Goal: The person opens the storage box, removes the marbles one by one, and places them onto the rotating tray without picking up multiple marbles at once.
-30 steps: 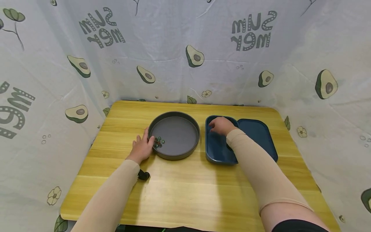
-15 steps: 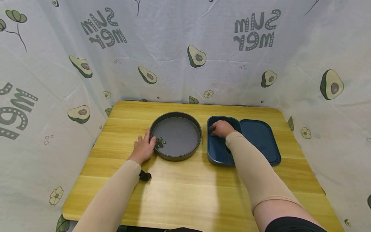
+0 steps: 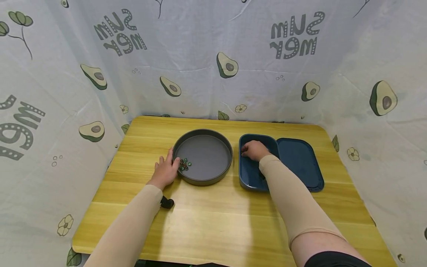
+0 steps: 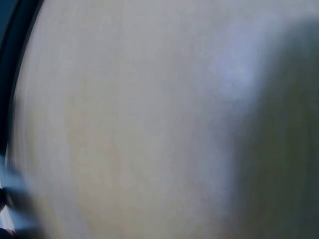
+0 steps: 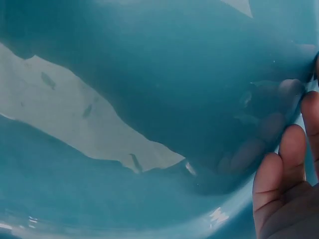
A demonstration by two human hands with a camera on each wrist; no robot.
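My left hand (image 3: 164,171) rests against the left side of a round grey pan (image 3: 228,167) in the head view, its fingers extended along the rim. Several small glass marbles (image 3: 184,164), green and brown, lie in the pan beside the thumb. My right hand (image 3: 255,150) reaches into a blue rectangular container (image 3: 250,178), near its left wall. In the right wrist view its fingers (image 5: 293,154) are bent beside the glossy blue wall (image 5: 149,99). The thumb and whatever may lie under the fingertips are hidden there.
A flat blue lid (image 3: 300,163) lies right of the container. Both vessels stand on a wooden table (image 3: 213,222), closed in behind and at the sides by a printed curtain (image 3: 200,48). The left wrist view is mostly blurred, with a dark edge at its left.
My right hand has moved slightly nearer me inside the container, its fingers drawing in by the left wall. The left hand stays on the pan. The head view has shifted a little.
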